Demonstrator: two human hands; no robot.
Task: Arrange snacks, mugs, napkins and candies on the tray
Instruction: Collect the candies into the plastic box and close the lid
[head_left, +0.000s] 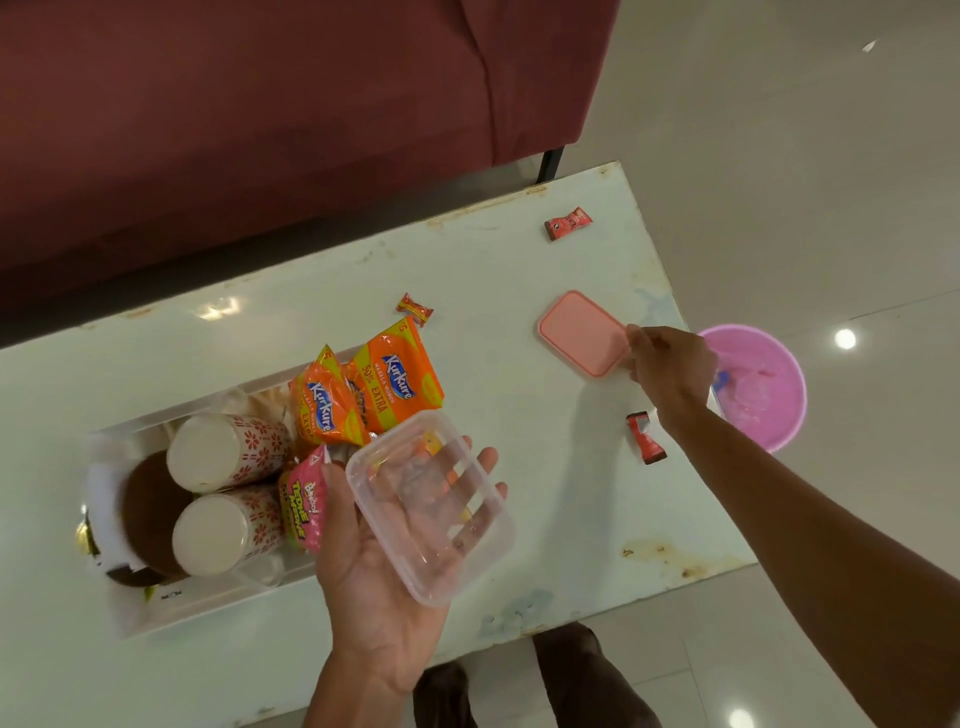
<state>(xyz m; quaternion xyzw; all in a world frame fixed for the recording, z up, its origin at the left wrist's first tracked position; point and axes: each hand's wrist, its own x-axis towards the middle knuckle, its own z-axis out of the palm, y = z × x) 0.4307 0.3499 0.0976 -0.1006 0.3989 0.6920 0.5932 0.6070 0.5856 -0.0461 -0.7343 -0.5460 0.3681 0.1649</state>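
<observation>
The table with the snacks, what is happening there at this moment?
A person stands at the white table. The left hand holds an empty clear plastic container on its palm, above the tray's edge. The right hand grips the pink lid at its corner. The tray already carries two patterned mugs, orange Kurkure packets and a pink snack packet. Three wrapped candies lie loose on the table.

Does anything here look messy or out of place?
Yes. Three candies lie loose on the table, outside the tray: one near the far edge, one behind the orange snack packs, one under the right forearm.
</observation>
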